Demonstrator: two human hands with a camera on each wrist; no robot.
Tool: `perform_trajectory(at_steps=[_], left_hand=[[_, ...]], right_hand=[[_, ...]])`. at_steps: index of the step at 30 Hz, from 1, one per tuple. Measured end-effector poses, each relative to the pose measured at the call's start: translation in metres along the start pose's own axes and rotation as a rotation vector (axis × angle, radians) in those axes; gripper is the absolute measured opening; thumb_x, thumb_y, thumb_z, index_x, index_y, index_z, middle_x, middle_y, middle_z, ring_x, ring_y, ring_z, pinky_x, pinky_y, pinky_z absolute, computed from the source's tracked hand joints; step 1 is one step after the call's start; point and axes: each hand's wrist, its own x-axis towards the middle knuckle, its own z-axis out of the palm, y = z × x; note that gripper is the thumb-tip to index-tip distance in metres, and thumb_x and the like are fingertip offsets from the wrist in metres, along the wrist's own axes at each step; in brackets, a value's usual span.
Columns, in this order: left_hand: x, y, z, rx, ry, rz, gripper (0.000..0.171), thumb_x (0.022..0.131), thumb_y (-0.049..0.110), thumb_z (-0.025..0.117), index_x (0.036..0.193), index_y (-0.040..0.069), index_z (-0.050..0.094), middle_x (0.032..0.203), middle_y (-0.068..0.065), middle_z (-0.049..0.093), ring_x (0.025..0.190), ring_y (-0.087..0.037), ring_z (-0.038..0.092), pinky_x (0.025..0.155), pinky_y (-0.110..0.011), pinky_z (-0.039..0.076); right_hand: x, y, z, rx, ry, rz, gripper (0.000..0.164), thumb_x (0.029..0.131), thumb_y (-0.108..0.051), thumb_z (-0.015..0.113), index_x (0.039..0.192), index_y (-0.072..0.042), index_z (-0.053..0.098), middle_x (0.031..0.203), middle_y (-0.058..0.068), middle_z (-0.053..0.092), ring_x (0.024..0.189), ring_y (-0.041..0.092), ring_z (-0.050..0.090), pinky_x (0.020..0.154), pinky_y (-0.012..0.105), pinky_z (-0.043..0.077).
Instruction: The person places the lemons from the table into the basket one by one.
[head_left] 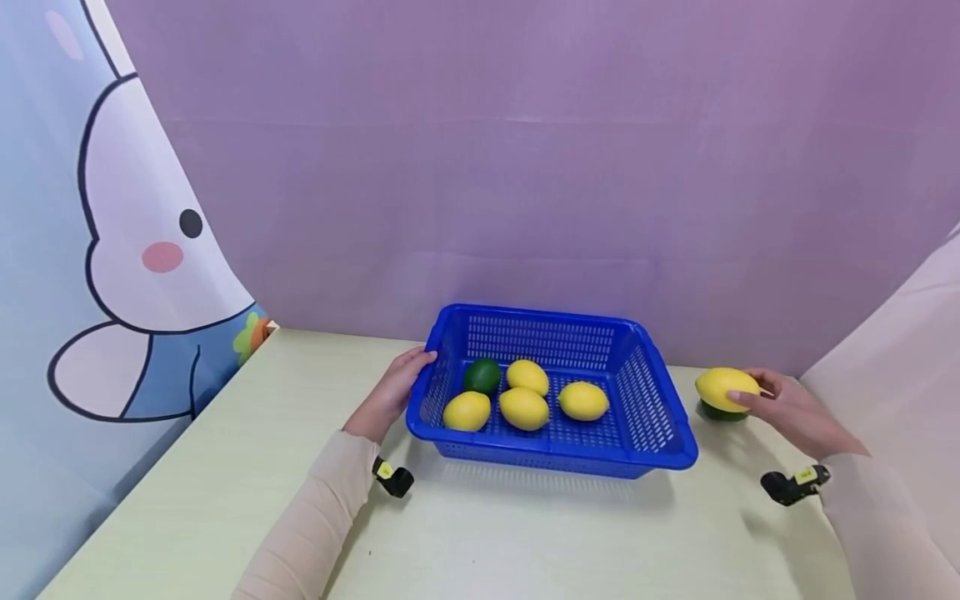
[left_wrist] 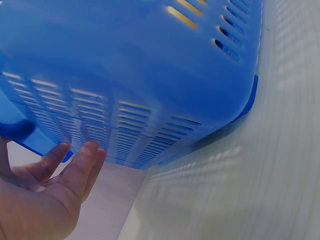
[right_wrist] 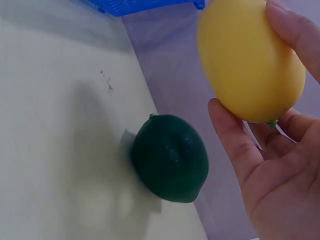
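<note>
My right hand (head_left: 798,414) pinches a yellow lemon (right_wrist: 250,60) between thumb and fingers, to the right of the blue basket (head_left: 551,451). Just below that lemon, a dark green lime (right_wrist: 171,159) lies on the table, mostly covered by it in the head view. My left hand (head_left: 393,388) grips the basket's left rim; its fingers (left_wrist: 82,165) lie against the slotted outer wall, under the rim. Inside the basket, several yellow lemons (head_left: 524,409) and one dark green lime (head_left: 482,377) rest on the bottom, mostly toward the left half.
The basket stands on a pale table (head_left: 480,533), near its back edge. Behind it hangs a purple cloth (head_left: 480,183). A cartoon-printed curtain (head_left: 45,275) borders the left side, and a whitish cloth (head_left: 911,367) the right. Each wrist wears a small black camera.
</note>
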Motion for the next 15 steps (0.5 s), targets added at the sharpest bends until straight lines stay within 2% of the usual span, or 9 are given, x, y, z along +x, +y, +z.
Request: perform_trajectory(at_steps=[2, 8, 11, 15], left_hand=[[-0.001, 0.001, 0.0, -0.005, -0.006, 0.005, 0.049, 0.101, 0.031, 0.039, 0.14, 0.001, 0.039, 0.132, -0.024, 0.05, 0.106, -0.025, 0.06, 0.084, -0.03, 0.052], [-0.002, 0.001, 0.001, -0.006, -0.004, 0.015, 0.049, 0.101, 0.03, 0.04, 0.14, 0.0, 0.039, 0.131, -0.024, 0.052, 0.098, -0.018, 0.062, 0.08, -0.027, 0.053], [-0.002, 0.001, 0.001, -0.002, 0.005, 0.011, 0.048, 0.101, 0.029, 0.04, 0.139, 0.0, 0.04, 0.13, -0.025, 0.052, 0.096, -0.017, 0.063, 0.079, -0.027, 0.053], [-0.002, 0.001, 0.001, -0.005, -0.001, 0.017, 0.048, 0.101, 0.029, 0.039, 0.139, 0.0, 0.039, 0.132, -0.026, 0.05, 0.097, -0.018, 0.063, 0.079, -0.027, 0.054]], right_hand=[[0.001, -0.004, -0.003, -0.02, 0.001, 0.014, 0.056, 0.097, -0.032, 0.052, 0.132, 0.007, 0.036, 0.117, 0.014, 0.049, 0.09, -0.001, 0.05, 0.073, 0.021, 0.049], [0.005, -0.016, -0.008, -0.057, -0.014, 0.018, 0.054, 0.097, -0.035, 0.05, 0.132, 0.004, 0.037, 0.119, 0.013, 0.049, 0.093, -0.001, 0.048, 0.076, 0.027, 0.046], [0.007, -0.022, -0.008, -0.032, -0.022, 0.021, 0.054, 0.097, -0.035, 0.05, 0.133, 0.003, 0.036, 0.121, 0.013, 0.047, 0.094, 0.0, 0.048, 0.078, 0.029, 0.047], [0.011, -0.027, -0.007, 0.043, -0.015, 0.017, 0.055, 0.097, -0.034, 0.052, 0.133, 0.004, 0.034, 0.118, 0.008, 0.047, 0.095, 0.002, 0.05, 0.08, 0.025, 0.049]])
